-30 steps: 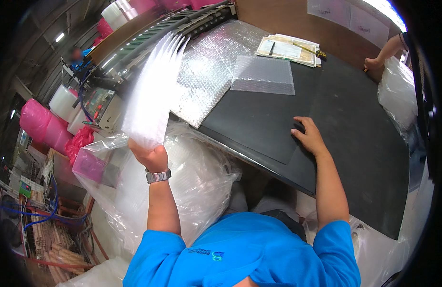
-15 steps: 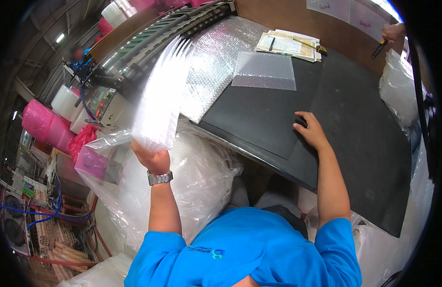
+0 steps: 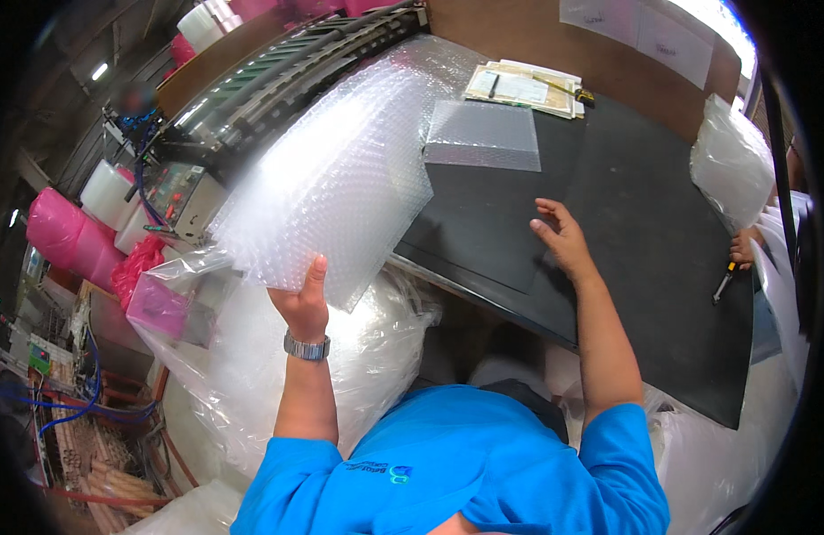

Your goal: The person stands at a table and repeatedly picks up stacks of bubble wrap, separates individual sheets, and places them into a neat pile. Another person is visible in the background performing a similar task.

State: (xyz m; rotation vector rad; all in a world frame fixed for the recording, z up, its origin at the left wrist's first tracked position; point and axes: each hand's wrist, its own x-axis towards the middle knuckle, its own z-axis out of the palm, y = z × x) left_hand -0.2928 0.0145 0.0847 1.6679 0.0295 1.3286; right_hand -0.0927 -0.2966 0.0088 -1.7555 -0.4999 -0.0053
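Observation:
My left hand [image 3: 303, 301] grips the near edge of a stack of clear bubble-wrap sheets [image 3: 336, 187], held up over the left edge of the black table [image 3: 643, 267]. My right hand [image 3: 563, 239] hovers open, fingers spread, just above the black mat on the table, holding nothing. A single flat bubble-wrap bag [image 3: 483, 134] lies on the table farther back. I wear a wristwatch [image 3: 305, 347] on the left wrist and a blue shirt.
A big clear plastic sack [image 3: 251, 374] of wrap sits below the table at left. A machine with rollers [image 3: 251, 80] stands behind. Papers [image 3: 519, 85] lie at the far table edge. Another person's hand [image 3: 743, 248] holds a tool at right, beside a filled clear bag [image 3: 731, 160].
My left hand has swung the bubble-wrap stack rightward and down toward the table; it now shows broadside. My right hand has lifted slightly off the mat.

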